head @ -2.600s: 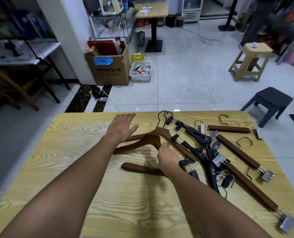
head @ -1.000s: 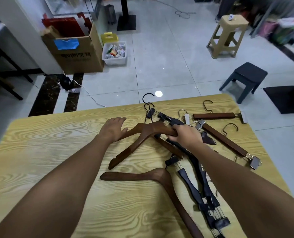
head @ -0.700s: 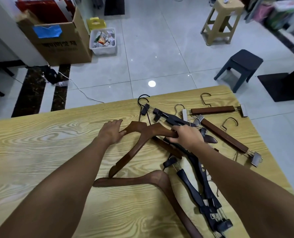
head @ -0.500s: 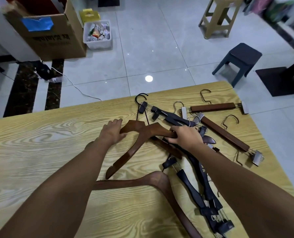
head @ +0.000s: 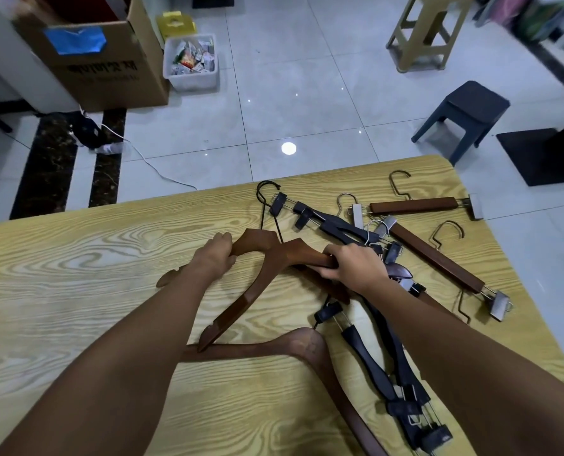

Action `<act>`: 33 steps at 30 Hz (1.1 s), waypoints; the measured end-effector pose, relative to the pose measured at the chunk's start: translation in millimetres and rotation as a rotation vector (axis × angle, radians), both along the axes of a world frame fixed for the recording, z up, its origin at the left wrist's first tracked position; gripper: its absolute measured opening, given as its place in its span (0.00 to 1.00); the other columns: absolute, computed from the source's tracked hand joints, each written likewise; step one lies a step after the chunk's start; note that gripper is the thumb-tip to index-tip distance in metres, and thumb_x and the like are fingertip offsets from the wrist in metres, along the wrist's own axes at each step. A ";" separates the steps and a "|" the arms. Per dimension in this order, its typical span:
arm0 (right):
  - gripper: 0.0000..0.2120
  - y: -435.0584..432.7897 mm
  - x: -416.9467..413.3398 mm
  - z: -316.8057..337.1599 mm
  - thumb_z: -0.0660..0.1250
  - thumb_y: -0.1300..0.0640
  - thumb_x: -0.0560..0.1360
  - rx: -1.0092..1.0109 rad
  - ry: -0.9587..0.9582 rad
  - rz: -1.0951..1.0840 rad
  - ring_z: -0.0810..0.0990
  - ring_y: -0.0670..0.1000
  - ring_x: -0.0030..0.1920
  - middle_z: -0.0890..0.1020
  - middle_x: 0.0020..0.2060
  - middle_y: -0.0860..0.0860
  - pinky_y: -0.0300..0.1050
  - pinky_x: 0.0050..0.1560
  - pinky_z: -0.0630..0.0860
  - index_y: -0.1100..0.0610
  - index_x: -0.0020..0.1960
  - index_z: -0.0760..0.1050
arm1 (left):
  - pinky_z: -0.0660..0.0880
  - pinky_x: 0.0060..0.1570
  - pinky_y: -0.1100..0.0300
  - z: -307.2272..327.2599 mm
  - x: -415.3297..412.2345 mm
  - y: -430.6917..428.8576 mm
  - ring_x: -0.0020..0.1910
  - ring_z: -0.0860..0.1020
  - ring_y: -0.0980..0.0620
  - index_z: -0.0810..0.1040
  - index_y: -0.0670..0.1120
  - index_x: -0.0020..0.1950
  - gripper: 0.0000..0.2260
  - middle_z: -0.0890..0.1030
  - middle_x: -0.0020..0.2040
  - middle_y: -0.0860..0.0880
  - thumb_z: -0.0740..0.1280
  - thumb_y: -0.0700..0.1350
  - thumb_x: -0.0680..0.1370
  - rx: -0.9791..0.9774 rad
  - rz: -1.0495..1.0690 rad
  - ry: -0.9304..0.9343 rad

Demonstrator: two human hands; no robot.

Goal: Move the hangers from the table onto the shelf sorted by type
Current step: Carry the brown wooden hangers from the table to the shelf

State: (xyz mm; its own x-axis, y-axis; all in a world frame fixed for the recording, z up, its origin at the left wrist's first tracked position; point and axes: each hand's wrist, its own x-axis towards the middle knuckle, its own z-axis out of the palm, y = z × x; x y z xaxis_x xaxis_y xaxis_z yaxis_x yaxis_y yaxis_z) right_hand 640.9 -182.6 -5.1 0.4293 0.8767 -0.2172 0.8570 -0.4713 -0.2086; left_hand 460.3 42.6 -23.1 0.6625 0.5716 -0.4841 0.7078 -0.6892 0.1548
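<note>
Since a couple of seconds back the right hand (head: 353, 268) has slid out from the middle of the pile to the far arm of the top wooden hanger (head: 257, 287), and the left hand (head: 215, 258), flat before, now has its fingers and thumb curled on the second wooden hanger (head: 254, 236) just behind it. Both hands are clamped, each on its own hanger, on opposite sides of the two peaks, which overlap. From the right hand's grip the top hanger's long arm runs down and left across the table (head: 76, 291), its tip touching the third wooden hanger (head: 294, 343) lying nearest the person. That free end seems to be what the lift turns on: held at one end, it will likely droop and drag. The black clip hangers (head: 336, 228) lie tangled under and beside the right wrist, the bar hangers (head: 438, 261) further right. No shelf is in view.
</note>
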 end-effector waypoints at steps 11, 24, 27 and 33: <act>0.16 -6.3 -12.0 21.1 0.64 0.39 0.75 0.049 -0.016 0.048 0.81 0.54 0.40 0.73 0.33 0.47 0.42 0.34 0.64 0.51 0.48 0.75 | 0.68 0.43 0.54 33.8 -51.8 0.7 0.49 0.77 0.42 0.66 0.44 0.52 0.09 0.77 0.47 0.45 0.60 0.49 0.80 0.126 0.122 -0.137; 0.15 -10.5 -31.5 87.3 0.64 0.40 0.74 0.178 -0.075 0.110 0.81 0.54 0.41 0.81 0.39 0.50 0.42 0.34 0.67 0.51 0.50 0.75 | 0.68 0.39 0.55 118.4 -98.1 -14.6 0.46 0.79 0.42 0.74 0.44 0.49 0.13 0.81 0.44 0.45 0.62 0.55 0.79 0.417 0.257 -0.255; 0.17 -12.9 -35.0 107.5 0.64 0.38 0.74 0.213 -0.094 0.128 0.81 0.54 0.41 0.81 0.39 0.50 0.42 0.34 0.68 0.51 0.51 0.76 | 0.67 0.38 0.54 144.2 -106.6 -24.5 0.46 0.79 0.41 0.72 0.43 0.49 0.13 0.80 0.45 0.44 0.61 0.54 0.79 0.481 0.278 -0.297; 0.19 -16.3 -47.4 148.8 0.63 0.36 0.74 0.299 -0.119 0.183 0.81 0.54 0.42 0.82 0.40 0.50 0.44 0.36 0.69 0.51 0.52 0.75 | 0.70 0.41 0.51 198.6 -120.3 -49.3 0.50 0.78 0.40 0.70 0.42 0.52 0.13 0.77 0.50 0.42 0.60 0.52 0.80 0.632 0.327 -0.311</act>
State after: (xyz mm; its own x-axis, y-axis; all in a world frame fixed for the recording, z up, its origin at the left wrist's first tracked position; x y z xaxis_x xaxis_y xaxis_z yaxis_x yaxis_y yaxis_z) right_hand 593.5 -198.9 143.6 0.2659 0.9586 0.1022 0.9481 -0.2409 -0.2073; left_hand 339.9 -6.8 175.5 0.4647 0.8672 0.1789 0.8788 -0.4764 0.0265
